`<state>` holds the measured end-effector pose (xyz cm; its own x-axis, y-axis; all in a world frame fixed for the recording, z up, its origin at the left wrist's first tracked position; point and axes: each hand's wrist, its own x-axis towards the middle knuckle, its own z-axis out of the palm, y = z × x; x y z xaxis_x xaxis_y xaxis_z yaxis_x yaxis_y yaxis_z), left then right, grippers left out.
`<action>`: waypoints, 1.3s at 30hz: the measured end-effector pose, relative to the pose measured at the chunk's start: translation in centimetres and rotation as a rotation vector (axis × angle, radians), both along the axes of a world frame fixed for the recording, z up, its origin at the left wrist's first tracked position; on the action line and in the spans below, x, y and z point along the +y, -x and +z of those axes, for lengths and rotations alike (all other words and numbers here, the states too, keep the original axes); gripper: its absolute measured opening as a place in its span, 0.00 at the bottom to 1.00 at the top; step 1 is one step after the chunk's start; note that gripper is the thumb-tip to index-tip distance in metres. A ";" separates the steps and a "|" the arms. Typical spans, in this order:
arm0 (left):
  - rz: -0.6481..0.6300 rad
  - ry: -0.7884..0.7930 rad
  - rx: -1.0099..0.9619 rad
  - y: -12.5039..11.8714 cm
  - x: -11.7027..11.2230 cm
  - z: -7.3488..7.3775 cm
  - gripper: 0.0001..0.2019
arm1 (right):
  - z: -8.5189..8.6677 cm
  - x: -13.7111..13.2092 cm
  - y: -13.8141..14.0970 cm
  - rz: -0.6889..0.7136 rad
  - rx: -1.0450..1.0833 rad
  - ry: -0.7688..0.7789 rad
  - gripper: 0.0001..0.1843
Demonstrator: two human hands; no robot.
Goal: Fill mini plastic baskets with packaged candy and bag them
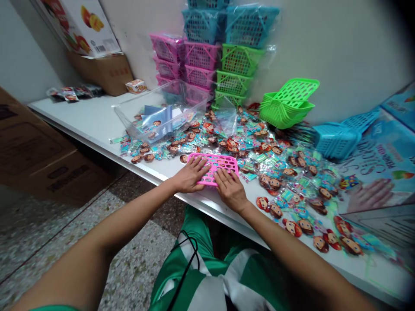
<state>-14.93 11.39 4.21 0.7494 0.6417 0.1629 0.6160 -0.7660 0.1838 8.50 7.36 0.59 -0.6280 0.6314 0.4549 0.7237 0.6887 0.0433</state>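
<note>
A pink perforated plastic panel (215, 164), rectangular with rounded corners, lies at the table's front edge. It looks like a basket's lid; whatever is under it is mostly hidden. My left hand (191, 175) rests on its left part, fingers stretched across the top. On its right front part lies my right hand (231, 188), its fingers extended over the holes. Around the panel are many small clear packets (233, 144) with printed doll-like figures and green-blue contents.
Behind stand wrapped stacks of pink baskets (201, 55), green baskets (241, 59) and blue baskets (251, 26). A clear plastic bin (129, 114) holds papers and packets. To the right are loose green baskets (283, 108), blue baskets (337, 138) and a printed box (385, 160); cardboard boxes (39, 151) stand left.
</note>
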 end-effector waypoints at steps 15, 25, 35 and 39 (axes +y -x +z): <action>0.049 -0.030 0.067 -0.7 0.0 1.6 0.35 | 1.3 -0.6 -1.8 -0.065 0.166 0.111 0.36; 0.108 -0.011 0.089 -2.5 1.3 4.7 0.29 | -1.2 -0.5 -4.1 -0.294 0.961 0.394 0.25; 0.118 0.037 0.162 -3.2 2.0 2.6 0.41 | 0.9 4.8 -2.7 -0.350 0.989 0.655 0.34; 0.115 0.119 0.034 -3.4 1.9 2.9 0.37 | 0.3 4.5 -1.8 -0.301 0.760 0.608 0.33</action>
